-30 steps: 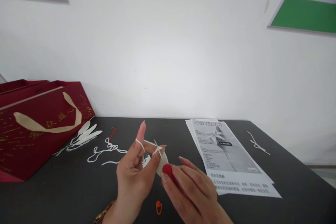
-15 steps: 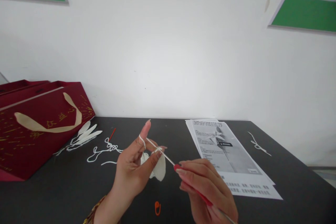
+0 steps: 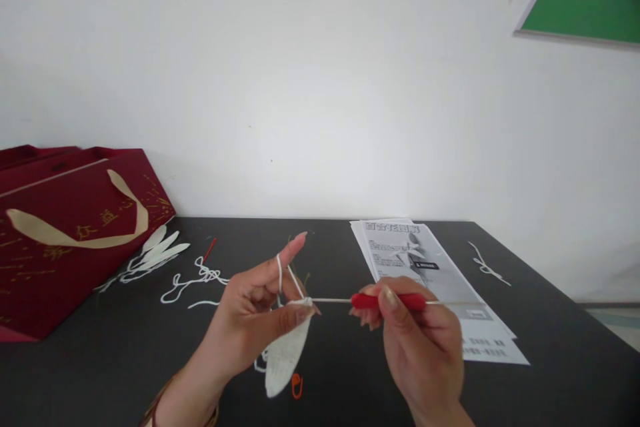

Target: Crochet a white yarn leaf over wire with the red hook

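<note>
Red-handled hook [image 3: 367, 301] in right hand [image 3: 423, 333], fingers and thumb clamped on the grip; thin metal end sticks out past the hand on the right. Shaft lies nearly level, pointing left to the top edge of a white knitted piece [image 3: 287, 355]; hook tip too small to make out. Left hand [image 3: 250, 317] pinches that piece at its top between thumb and fingers, index finger raised, 1 strand of white yarn [image 3: 297, 281] looped around it and running down to the work. Piece hangs below the left thumb, slightly tilted, in front of the black table [image 3: 350, 387]. Hands well apart, hook shaft spanning the gap.

Orange clip [image 3: 297, 386] on table, just right of the piece's lower end. Further left: loose white yarn [image 3: 200, 277] with a red needle-like stick [image 3: 209, 250] at its far end, then white petal shapes [image 3: 163, 250] beside a dark red bag [image 3: 75, 200]. Right: printed sheets [image 3: 490, 348], overlapping, partly behind right hand; beyond them, 1 short knotted white cord [image 3: 485, 267]. White wall behind [image 3: 320, 93].
</note>
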`<state>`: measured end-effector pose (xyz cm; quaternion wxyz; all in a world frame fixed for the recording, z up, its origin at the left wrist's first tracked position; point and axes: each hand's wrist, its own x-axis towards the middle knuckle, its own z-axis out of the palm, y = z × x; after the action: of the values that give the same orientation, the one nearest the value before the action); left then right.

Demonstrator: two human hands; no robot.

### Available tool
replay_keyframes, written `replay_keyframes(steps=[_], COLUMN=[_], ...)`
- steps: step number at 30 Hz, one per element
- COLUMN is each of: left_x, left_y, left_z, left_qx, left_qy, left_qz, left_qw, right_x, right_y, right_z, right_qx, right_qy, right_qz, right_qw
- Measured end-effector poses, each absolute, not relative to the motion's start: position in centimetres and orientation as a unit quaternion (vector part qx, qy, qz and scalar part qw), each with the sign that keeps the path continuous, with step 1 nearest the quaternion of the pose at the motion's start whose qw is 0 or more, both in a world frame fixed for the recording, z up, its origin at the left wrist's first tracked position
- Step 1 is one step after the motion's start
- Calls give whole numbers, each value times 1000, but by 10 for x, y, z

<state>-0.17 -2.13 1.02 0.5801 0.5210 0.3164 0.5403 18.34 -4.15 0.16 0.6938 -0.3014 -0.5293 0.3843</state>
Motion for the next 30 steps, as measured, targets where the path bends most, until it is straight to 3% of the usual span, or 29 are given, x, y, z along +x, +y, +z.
replay_keyframes(steps=[7,14,24,30], left_x=[-10,-11,-8,-4], left_y=[-16,-17,-18,-19], left_z=[12,17,15,19], left_qx=[491,462,477,484], left_qy=[254,230,247,240], left_qz=[453,418,418,447], left_qw=[700,747,733,713], right_x=[203,212,194,188], right_y=[-36,-33,-22,-20], right_z=[11,19,10,11], right_qx=[-250,-210,-269,-297], right_qy=[-639,-659,-447,-400], right_qz=[396,402,608,620], right_qw=[610,601,598,607])
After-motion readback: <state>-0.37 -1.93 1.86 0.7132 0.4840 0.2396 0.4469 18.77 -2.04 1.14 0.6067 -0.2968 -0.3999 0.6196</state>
